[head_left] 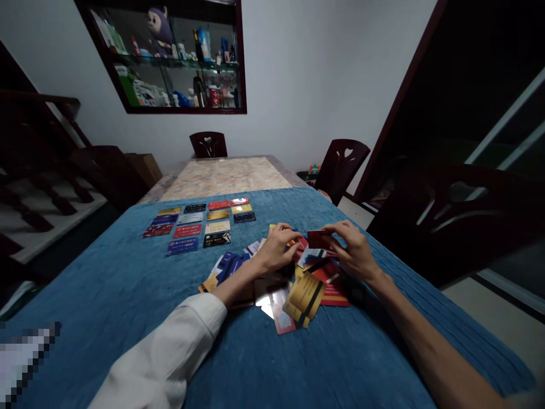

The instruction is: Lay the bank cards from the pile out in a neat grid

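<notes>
A loose pile of plastic cards lies on the blue cloth, with a gold card [304,298] on top at the front and a red card [336,292] beside it. Between the thumb and fingers of my right hand [353,250], a dark red card [317,240] is held raised over the pile's right part. My left hand [276,248] is bent over the middle of the pile, its thumb and forefinger apart near some red cards. Blue cards [232,264] stick out left of my left wrist. The hand and forearm hide part of the pile.
Several cards lie face up in columns farther left, among them a blue card [183,245] and a black card [217,239]. The blue cloth [128,284] covers the near table. Chairs [343,165] stand around it; a shelf niche [183,62] is in the wall.
</notes>
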`<state>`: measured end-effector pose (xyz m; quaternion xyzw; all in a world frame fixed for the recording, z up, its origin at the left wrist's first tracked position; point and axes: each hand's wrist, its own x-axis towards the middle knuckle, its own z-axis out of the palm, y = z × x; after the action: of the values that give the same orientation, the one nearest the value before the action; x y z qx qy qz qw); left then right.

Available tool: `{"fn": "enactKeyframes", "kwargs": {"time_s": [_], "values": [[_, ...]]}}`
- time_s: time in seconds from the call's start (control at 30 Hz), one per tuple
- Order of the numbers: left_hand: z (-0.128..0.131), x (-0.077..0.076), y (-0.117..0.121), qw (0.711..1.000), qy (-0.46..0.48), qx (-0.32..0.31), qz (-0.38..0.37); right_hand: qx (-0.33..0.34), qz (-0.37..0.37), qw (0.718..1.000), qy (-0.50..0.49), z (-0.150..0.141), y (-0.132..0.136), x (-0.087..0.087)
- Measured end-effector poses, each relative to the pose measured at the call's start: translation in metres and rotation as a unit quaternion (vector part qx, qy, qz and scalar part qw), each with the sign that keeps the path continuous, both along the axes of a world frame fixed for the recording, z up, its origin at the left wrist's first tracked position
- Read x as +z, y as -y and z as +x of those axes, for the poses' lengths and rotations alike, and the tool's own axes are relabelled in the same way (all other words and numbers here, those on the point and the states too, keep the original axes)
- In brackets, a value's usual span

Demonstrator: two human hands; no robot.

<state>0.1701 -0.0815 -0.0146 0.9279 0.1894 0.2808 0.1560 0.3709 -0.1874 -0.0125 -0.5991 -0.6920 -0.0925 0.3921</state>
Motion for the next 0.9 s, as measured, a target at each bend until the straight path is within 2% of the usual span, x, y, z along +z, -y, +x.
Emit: {"fn": "enactKeyframes", "kwargs": {"time_s": [0.2,0.6,0.8,0.9], "values": [[0.002,0.007,0.010,0.998,0.064,-0.004,-0.005,-0.006,0.010,0.994,0.105,-0.008,0.003,0.000],[0.003,0.002,0.011,0.999,0.001,-0.021,0.027,0.012,0.041,0.986,0.159,-0.021,0.001,-0.004],[0.000,-0.002,0.005,0.997,0.068,0.012,-0.020,0.023,0.112,0.981,0.158,-0.016,-0.005,-0.014],[-0.001,-0.003,0.001,0.994,0.091,0.027,-0.051,0.010,0.105,0.980,0.167,-0.013,-0.007,-0.018]]}}
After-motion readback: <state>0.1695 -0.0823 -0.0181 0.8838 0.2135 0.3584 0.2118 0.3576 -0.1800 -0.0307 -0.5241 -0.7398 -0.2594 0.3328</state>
